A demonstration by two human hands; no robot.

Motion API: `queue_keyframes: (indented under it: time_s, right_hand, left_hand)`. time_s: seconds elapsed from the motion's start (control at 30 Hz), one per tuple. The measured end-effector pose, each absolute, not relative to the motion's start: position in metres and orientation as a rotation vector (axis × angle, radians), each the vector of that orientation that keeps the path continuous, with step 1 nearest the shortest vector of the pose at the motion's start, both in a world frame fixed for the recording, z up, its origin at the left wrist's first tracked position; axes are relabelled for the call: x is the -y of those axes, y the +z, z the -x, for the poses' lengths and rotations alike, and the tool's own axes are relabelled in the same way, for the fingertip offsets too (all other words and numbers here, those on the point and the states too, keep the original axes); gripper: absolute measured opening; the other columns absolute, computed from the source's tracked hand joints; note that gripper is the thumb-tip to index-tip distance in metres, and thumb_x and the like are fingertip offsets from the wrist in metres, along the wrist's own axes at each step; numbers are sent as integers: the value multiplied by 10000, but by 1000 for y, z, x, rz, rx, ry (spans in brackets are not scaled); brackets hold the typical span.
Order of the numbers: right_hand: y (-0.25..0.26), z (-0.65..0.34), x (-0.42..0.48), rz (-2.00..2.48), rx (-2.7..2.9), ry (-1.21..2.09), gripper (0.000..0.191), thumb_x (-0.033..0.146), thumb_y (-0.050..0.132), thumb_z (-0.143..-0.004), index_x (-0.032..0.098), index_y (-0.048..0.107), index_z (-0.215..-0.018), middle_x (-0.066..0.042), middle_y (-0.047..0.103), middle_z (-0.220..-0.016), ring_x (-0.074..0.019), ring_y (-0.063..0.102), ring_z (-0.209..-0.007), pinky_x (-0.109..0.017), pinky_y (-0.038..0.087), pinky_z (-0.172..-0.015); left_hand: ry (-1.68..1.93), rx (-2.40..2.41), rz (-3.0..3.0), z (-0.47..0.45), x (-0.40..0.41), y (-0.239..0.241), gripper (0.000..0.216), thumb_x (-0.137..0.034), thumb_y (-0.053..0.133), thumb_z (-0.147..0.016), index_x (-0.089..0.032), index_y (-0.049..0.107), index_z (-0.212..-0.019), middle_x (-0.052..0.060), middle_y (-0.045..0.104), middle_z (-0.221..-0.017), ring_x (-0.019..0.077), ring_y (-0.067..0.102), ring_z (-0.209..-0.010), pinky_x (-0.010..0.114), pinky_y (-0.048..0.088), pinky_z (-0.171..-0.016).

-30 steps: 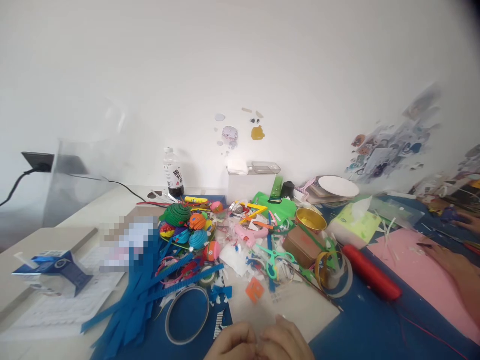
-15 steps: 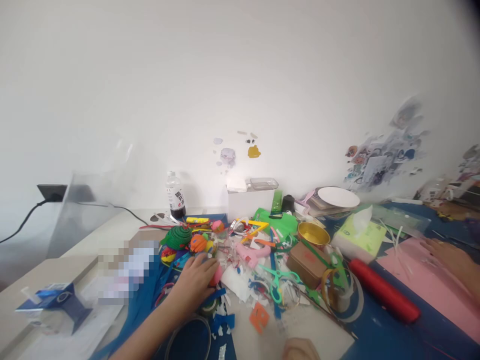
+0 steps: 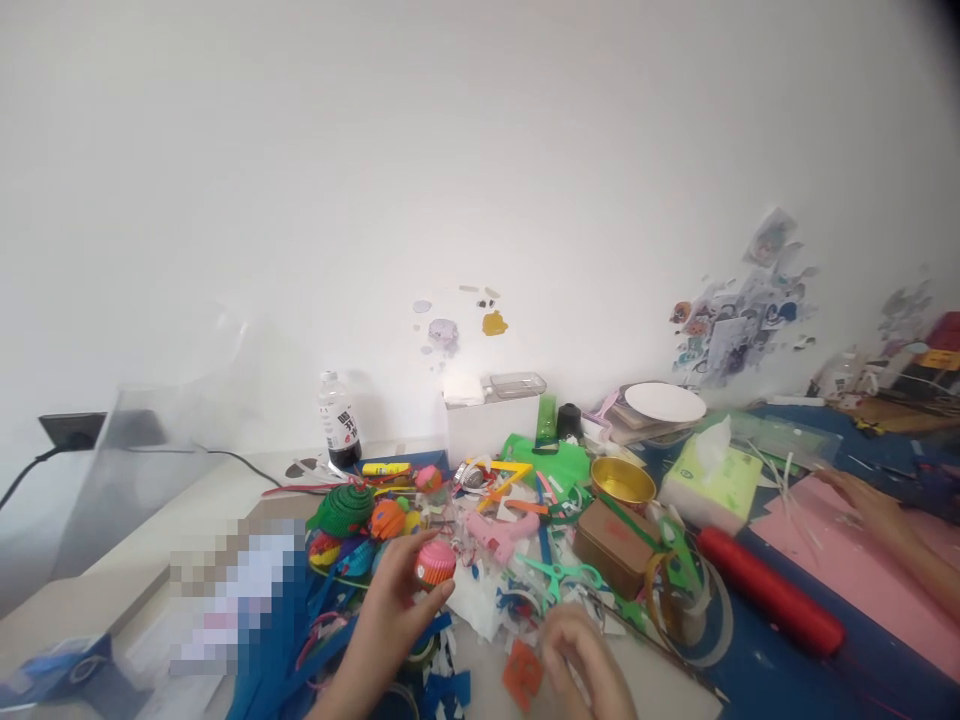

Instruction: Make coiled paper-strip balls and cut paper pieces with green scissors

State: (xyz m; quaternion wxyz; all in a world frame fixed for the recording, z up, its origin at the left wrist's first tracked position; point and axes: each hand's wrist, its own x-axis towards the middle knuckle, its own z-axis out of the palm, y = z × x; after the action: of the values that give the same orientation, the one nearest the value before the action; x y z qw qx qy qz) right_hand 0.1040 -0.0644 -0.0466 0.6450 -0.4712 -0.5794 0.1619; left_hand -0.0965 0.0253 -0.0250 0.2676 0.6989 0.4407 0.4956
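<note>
Between the thumb and fingers of my left hand [image 3: 397,600] is a small pink and orange ribbed paper ball [image 3: 436,565], lifted over the cluttered table. Just behind it lie a green coiled paper cone [image 3: 351,508] and an orange paper piece [image 3: 388,519]. My right hand [image 3: 581,655] hovers over the front of the table with curled fingers. Whether anything is in it I cannot make out. Beside that hand lie an orange paper cutout [image 3: 521,672] and mint-green scissors [image 3: 559,575]. A pink glue gun [image 3: 495,535] rests farther back.
A brown box [image 3: 619,548], a gold bowl [image 3: 622,482], a tissue pack [image 3: 712,475] and a red roll [image 3: 772,590] stand to the right. A dark-liquid bottle [image 3: 339,420] is at the back left. Another person's hand [image 3: 851,495] rests on pink paper [image 3: 817,540].
My left hand has raised the pink and orange ball from the pile and turned it into view. My right hand has come up from the lower edge. The view has shifted slightly.
</note>
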Motion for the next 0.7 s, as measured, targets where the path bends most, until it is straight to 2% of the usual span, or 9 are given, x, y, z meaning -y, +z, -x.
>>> queue_keyframes:
  time_s: [0.1,0.17,0.27,0.4,0.57,0.7]
  right_hand:
    - [-26,-84,46,1032,1479,615,188,315,410,-887,208,495,-758,-45,537,-825,-178,549,-799,-260,455,-716]
    - [-19,-72,34,1037,1460,675,164,303,400,-886,209,483,-780,-42,523,-857,-178,537,-842,-274,442,-763]
    - [-19,-58,21,1053,1447,683,133,271,423,-865,207,485,-767,-36,517,-864,-179,524,-857,-289,426,-791]
    - [-23,-48,16,1052,1431,722,113,250,435,-851,207,492,-763,-43,520,-911,-189,515,-919,-310,409,-841]
    - [-24,-41,18,1012,1341,906,158,330,428,-865,207,491,-787,-75,527,-1041,-211,505,-1011,-309,425,-840]
    - [-25,-42,18,1012,1254,966,203,392,460,-851,203,504,-789,-84,547,-1067,-217,525,-1009,-305,428,-845]
  left_hand:
    - [1345,-1011,-1652,87,-21,-39,496,-389,665,-677,-223,550,-1129,103,555,-1150,284,506,-1117,343,510,-816]
    - [1311,-949,-1578,84,-18,-45,551,-365,658,-694,-242,496,-1206,105,493,-1244,288,457,-1177,328,507,-827]
    - [1290,-1000,-1600,83,-15,-50,523,-344,619,-734,-261,474,-1229,91,449,-1303,268,413,-1222,329,474,-887]
    - [1359,-1166,-1662,86,-13,-50,521,-338,640,-707,-243,487,-1195,98,499,-1260,271,441,-1197,387,411,-961]
    - [1392,-1217,-1605,88,-11,-50,475,-345,675,-668,-217,547,-1108,100,578,-1155,287,534,-1090,383,454,-906]
    - [1303,-1054,-1486,88,-7,-46,552,-346,642,-715,-259,473,-1234,71,454,-1341,271,412,-1230,353,418,-960]
